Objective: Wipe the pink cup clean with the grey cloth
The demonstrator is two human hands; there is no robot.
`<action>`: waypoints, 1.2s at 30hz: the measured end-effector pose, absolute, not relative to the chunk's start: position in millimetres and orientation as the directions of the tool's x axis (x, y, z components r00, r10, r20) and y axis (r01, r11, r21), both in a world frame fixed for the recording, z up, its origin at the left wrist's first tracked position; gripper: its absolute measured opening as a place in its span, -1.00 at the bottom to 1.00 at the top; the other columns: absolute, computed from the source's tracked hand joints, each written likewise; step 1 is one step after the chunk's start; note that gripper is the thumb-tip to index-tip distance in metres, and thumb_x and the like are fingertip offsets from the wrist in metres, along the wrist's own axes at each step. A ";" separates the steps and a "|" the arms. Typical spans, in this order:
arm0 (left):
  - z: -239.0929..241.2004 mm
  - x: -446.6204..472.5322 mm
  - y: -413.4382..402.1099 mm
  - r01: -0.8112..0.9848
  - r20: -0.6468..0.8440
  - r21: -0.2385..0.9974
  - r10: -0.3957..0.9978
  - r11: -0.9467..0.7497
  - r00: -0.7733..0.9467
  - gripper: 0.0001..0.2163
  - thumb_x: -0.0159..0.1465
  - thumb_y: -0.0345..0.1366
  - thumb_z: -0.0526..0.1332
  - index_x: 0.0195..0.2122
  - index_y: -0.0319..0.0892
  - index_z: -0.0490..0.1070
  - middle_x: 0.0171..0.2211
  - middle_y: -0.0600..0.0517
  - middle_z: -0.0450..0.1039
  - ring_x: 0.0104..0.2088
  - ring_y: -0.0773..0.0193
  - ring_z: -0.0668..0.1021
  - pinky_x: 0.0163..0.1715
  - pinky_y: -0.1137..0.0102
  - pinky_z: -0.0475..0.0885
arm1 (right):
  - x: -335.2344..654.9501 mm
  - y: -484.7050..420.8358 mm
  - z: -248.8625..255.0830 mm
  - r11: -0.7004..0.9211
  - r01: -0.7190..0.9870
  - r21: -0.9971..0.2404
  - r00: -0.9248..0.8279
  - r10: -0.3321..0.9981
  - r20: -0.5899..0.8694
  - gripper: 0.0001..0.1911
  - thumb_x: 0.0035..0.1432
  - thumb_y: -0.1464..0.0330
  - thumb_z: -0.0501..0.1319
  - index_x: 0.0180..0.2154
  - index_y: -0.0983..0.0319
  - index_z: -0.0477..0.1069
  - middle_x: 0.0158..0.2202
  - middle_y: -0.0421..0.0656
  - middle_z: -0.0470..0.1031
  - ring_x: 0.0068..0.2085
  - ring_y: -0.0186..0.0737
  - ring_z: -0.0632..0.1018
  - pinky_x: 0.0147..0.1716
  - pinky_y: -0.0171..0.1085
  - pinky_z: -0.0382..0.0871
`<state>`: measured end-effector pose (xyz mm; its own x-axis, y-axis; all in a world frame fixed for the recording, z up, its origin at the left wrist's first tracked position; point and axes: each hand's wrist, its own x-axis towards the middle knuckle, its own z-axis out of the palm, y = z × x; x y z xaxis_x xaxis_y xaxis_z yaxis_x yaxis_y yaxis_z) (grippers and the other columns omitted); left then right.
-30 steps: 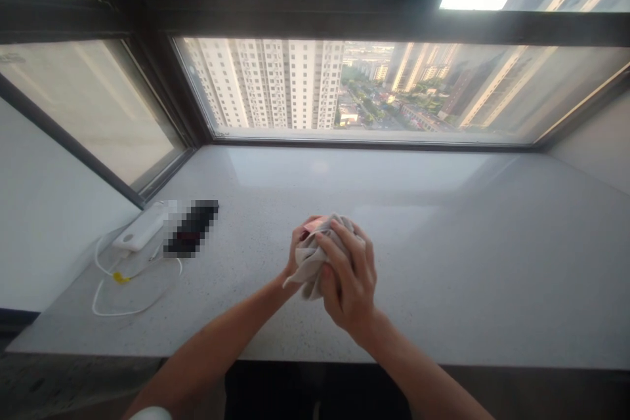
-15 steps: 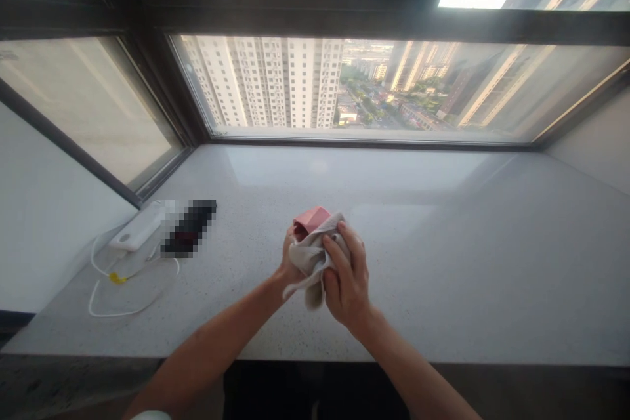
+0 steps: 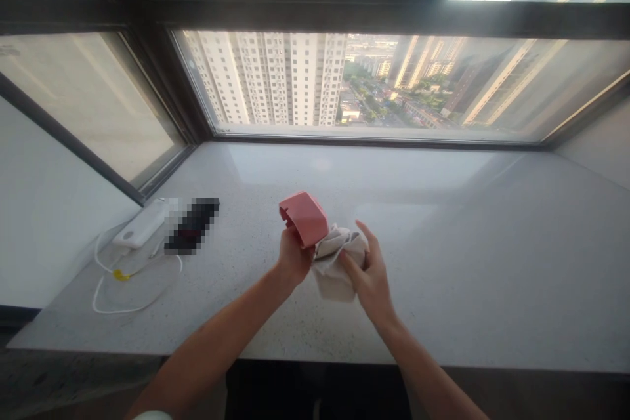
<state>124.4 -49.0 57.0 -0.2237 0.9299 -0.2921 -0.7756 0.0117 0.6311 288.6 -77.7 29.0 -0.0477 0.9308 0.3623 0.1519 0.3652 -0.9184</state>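
Note:
My left hand (image 3: 291, 257) grips a small pink plastic case (image 3: 304, 216) from below and holds it up above the stone window ledge (image 3: 443, 262). My right hand (image 3: 368, 272) holds a crumpled beige cloth (image 3: 335, 261) that hangs just right of the pink case and touches its lower edge. Both hands are over the middle of the ledge, near its front.
At the left end of the ledge lie a white power bank (image 3: 142, 224) with a looped white cable (image 3: 128, 282) and a dark blurred-out phone (image 3: 191, 226). Dark window frames and glass (image 3: 374, 85) close off the back and left. The ledge's front edge runs just below my forearms.
The pink case was wrapped inside the cloth between both hands. It has come out upward in my left hand, while my right hand has drawn the cloth down and to the right.

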 end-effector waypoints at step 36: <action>82.6 83.4 -34.4 -0.466 -0.145 0.878 0.864 -0.113 -0.482 -0.83 0.17 -0.22 0.33 -0.26 -0.18 0.50 -0.60 0.16 0.40 -0.72 0.37 0.37 -0.77 0.52 0.08 | 336.5 -132.2 51.8 0.724 0.194 -0.663 -0.768 0.532 0.356 -0.26 0.38 0.00 0.41 0.46 0.02 0.32 0.39 -0.03 0.54 0.38 0.08 0.57 0.39 0.12 0.51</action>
<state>83.4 -34.4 82.6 -0.4824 0.8638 -0.1450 -0.4658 -0.1128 0.8777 336.5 -132.2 51.8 -0.7684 0.5318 0.3561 0.1936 0.7235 -0.6626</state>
